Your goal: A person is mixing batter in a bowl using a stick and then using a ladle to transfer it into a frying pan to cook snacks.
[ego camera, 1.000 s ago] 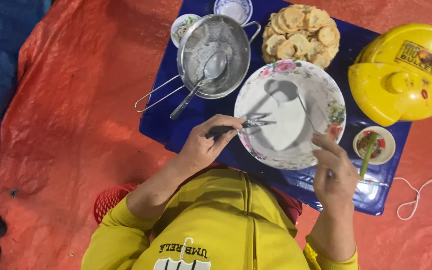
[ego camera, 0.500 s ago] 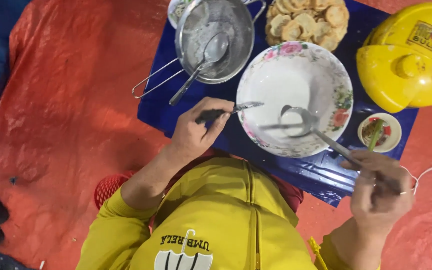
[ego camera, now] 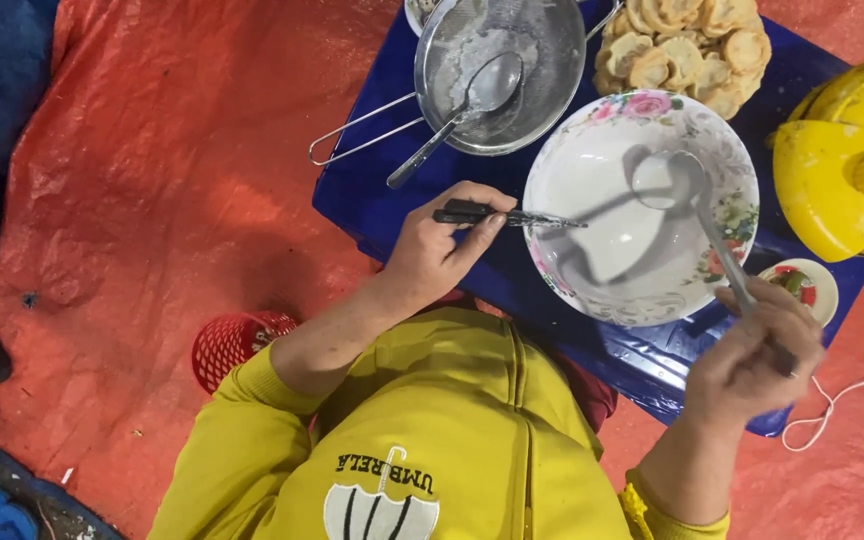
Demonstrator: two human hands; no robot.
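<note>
My left hand (ego camera: 432, 255) grips a black-handled metal utensil (ego camera: 507, 216), held level with its tip at the near-left rim of a white bowl with a floral rim (ego camera: 602, 190). My right hand (ego camera: 752, 360) holds the handle of a metal ladle (ego camera: 667, 180). The ladle's cup rests inside the bowl toward its far side. The bowl looks empty apart from the ladle and shadows. It sits on a blue sheet (ego camera: 372, 200).
A metal strainer (ego camera: 497, 70) holding a spoon and white powder sits beyond the bowl. A plate of round pastries (ego camera: 687, 50) stands at the back, a yellow cooker (ego camera: 842, 170) at right, with a small dish (ego camera: 802, 285) and white cord (ego camera: 842, 400). A red basket (ego camera: 232, 340) lies on the orange tarp (ego camera: 172, 200).
My right hand has drawn back toward my body with the ladle, and its cup now lies in the bowl's far side. My left hand keeps the utensil at the rim.
</note>
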